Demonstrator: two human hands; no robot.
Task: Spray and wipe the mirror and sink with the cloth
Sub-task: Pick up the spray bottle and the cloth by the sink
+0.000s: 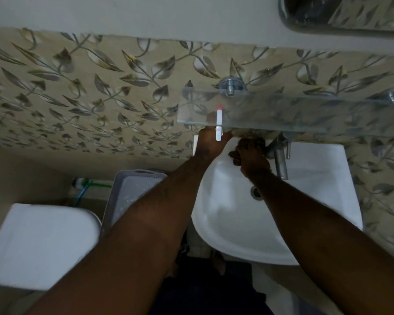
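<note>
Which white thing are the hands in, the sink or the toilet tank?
The sink, the white basin under the glass shelf. Both the left hand and the right hand are at its back edge beside the tap. The toilet tank sits untouched at lower left.

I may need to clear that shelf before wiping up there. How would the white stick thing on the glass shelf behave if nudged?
The white stick looks thin and light, so it would probably slide easily on the smooth glass shelf. One end overhangs the front edge, so a bump could tip it into the sink.
</note>
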